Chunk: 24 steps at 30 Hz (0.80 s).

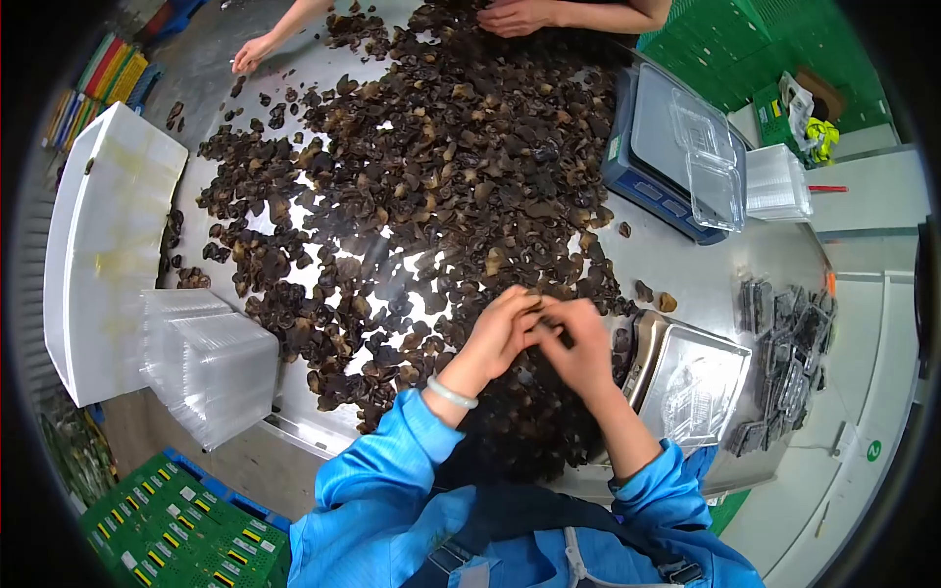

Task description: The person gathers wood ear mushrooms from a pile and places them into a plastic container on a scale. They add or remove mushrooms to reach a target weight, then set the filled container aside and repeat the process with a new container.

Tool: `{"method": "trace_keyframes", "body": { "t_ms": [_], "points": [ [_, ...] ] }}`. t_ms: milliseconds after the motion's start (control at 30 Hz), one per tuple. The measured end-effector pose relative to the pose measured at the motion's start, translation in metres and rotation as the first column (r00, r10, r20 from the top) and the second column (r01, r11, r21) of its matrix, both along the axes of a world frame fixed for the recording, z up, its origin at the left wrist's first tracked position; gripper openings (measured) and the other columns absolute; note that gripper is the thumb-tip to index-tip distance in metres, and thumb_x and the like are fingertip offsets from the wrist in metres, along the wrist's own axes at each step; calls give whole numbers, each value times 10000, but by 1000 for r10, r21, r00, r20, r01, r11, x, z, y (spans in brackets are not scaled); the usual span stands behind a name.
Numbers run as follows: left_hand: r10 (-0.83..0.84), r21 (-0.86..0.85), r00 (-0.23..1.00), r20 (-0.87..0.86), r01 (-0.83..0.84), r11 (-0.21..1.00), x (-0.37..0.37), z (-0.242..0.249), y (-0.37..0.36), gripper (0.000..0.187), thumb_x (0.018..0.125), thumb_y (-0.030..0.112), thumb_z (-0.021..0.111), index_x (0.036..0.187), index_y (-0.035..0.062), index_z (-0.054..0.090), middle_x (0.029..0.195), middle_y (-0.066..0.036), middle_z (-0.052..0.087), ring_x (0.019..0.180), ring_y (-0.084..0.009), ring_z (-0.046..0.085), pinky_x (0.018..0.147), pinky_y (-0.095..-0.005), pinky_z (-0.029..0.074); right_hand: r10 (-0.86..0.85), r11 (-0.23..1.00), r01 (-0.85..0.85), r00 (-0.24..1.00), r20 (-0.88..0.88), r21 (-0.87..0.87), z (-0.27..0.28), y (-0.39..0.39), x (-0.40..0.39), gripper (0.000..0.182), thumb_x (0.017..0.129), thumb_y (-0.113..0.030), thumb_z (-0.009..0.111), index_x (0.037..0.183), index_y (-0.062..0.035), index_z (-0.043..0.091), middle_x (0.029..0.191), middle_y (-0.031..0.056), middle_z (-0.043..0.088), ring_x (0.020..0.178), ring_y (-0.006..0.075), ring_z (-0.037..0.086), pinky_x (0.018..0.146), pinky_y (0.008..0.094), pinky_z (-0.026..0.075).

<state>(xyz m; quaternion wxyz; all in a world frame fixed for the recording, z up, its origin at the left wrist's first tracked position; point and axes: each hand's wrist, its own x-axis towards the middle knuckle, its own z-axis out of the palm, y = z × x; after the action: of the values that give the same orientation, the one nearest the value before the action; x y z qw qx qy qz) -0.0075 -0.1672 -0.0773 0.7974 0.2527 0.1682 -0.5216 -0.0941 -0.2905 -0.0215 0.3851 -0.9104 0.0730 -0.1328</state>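
Observation:
My left hand [502, 331], with a pale bangle at its wrist, and my right hand [580, 345] meet over the near part of a metal table. Both are closed, fingertips pinched together on a small dark piece of wood ear mushroom [555, 327], mostly covered by the fingers. Below and around them spreads a large heap of brown-black wood ear mushrooms [461, 186]. The right hand is slightly blurred.
A blue scale [676, 147] with a clear plastic tray on it stands right. Stacked clear trays [211, 363] and a white foam box [113, 245] are left. Filled packs [784, 343] lie far right. Another person's hands [518, 18] work across the table.

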Motion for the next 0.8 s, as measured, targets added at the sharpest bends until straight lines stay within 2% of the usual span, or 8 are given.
{"method": "trace_keyframes", "body": {
  "t_ms": [133,200,267,333,467,600,667,800],
  "points": [
    [-4,251,999,32,-4,968,-12,3,41,227,1062,303,547,1089,77,556,982,-102,694,890,-197,697,664,-316,583,250,959,-262,962,-115,-109,0,27,-3,287,812,-192,767,1074,-114,682,1044,54,672,959,270,609,830,409,466],
    [-28,150,1000,-3,29,988,-17,-3,55,265,1058,338,556,1084,76,582,956,-83,689,822,-171,680,670,-313,583,230,972,-234,961,-157,-7,3,34,-6,340,804,-222,791,1099,-101,675,1068,51,673,973,274,607,871,405,474],
    [-99,249,995,18,91,964,-23,-4,59,248,1053,316,572,1059,72,613,882,-27,638,731,-115,604,613,-273,492,132,915,-17,956,-260,402,-4,28,-7,330,832,-153,791,1124,-53,676,1008,69,684,933,263,636,857,385,516],
    [-162,373,984,70,124,920,-25,-8,58,205,1049,267,585,1075,69,633,777,25,557,615,-55,479,511,-196,340,-108,821,252,950,-294,512,-28,11,-3,306,834,-101,778,1117,-45,676,961,77,681,904,242,644,805,369,524],
    [-197,301,969,148,146,943,-6,-12,58,155,1036,202,601,1091,66,653,719,49,504,526,-42,386,463,-215,289,-327,927,361,909,-259,98,-67,-45,24,274,841,-46,745,1102,-36,663,1014,103,666,909,265,643,814,368,521],
    [-200,559,687,698,-349,752,68,5,42,156,1013,190,640,1037,58,718,670,57,527,558,-14,408,474,-203,300,-178,960,137,972,-155,-245,-94,-51,43,481,842,-185,758,1275,-57,593,1335,142,562,1234,362,509,1034,469,421],
    [-264,445,366,892,-615,651,132,-16,40,138,982,173,672,1042,66,737,690,34,588,584,-27,459,498,-232,359,-190,926,98,956,-225,-365,-99,-32,42,541,849,-209,748,1330,-48,561,1450,161,467,1297,389,450,1065,514,392],
    [-670,453,69,739,-787,418,236,-29,22,235,883,164,736,1100,73,717,806,-116,695,697,-251,661,656,-364,517,-231,936,180,963,-141,-303,-116,-12,27,505,866,-144,700,1330,-20,545,1391,167,492,1269,394,460,1059,503,385]
  ]
}}
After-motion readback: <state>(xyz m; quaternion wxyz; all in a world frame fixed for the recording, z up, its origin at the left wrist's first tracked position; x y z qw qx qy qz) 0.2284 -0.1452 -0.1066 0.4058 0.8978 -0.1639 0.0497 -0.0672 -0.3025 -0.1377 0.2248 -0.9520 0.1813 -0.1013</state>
